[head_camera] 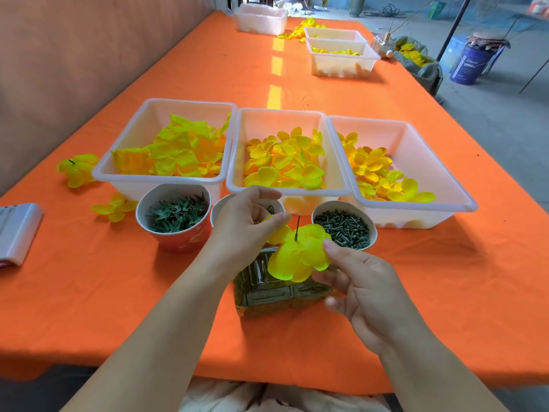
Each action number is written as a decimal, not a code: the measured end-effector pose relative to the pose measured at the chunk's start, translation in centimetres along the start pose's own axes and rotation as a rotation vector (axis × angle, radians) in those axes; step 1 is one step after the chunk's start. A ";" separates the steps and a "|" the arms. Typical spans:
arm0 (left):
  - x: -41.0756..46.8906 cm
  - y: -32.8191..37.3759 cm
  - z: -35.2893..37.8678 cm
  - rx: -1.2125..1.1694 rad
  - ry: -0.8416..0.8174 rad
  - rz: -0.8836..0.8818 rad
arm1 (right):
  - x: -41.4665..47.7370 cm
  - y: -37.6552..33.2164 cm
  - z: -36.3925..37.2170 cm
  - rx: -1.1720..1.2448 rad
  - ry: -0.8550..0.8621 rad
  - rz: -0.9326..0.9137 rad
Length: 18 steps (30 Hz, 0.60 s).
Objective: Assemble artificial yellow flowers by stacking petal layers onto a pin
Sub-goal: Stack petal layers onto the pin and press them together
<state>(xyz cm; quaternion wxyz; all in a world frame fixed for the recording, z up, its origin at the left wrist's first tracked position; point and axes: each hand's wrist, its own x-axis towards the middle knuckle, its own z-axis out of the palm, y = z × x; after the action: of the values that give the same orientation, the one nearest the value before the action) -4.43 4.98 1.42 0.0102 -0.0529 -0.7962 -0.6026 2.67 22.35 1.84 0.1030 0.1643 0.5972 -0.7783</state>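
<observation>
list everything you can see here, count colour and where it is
tablecloth: one, orange
petal bins: three, translucent white, row across mid-table, yellow petals inside
cup: one, red, in front of left bin, green star pieces inside
bowl: one, white, right of cup, dark green pegs inside
second bowl: one, white, partly hidden between cup and bowl
clear container: one, near table edge
loose flowers: two, yellow, left of bins
white device: one, left table edge
far bins: three, white, far end
half-built flower: one, yellow, on dark pin, above container
left hand: one, pinches its far edge
right hand: one, holds its near side
</observation>
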 end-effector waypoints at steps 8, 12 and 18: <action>0.1 -0.7 0.4 0.050 0.030 0.037 | -0.1 0.9 -0.2 -0.273 0.093 -0.196; 0.2 -1.1 0.5 0.061 0.044 0.049 | 0.0 1.9 -0.3 -0.329 0.071 -0.195; 0.2 -1.4 0.8 0.140 0.074 0.104 | 0.2 2.6 -0.2 -0.475 0.105 -0.260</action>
<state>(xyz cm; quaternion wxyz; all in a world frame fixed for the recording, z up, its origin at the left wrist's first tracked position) -4.73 5.41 -0.09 0.0745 -0.0710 -0.8317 -0.5457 3.45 21.92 -0.58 0.0067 0.0978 0.7835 -0.6137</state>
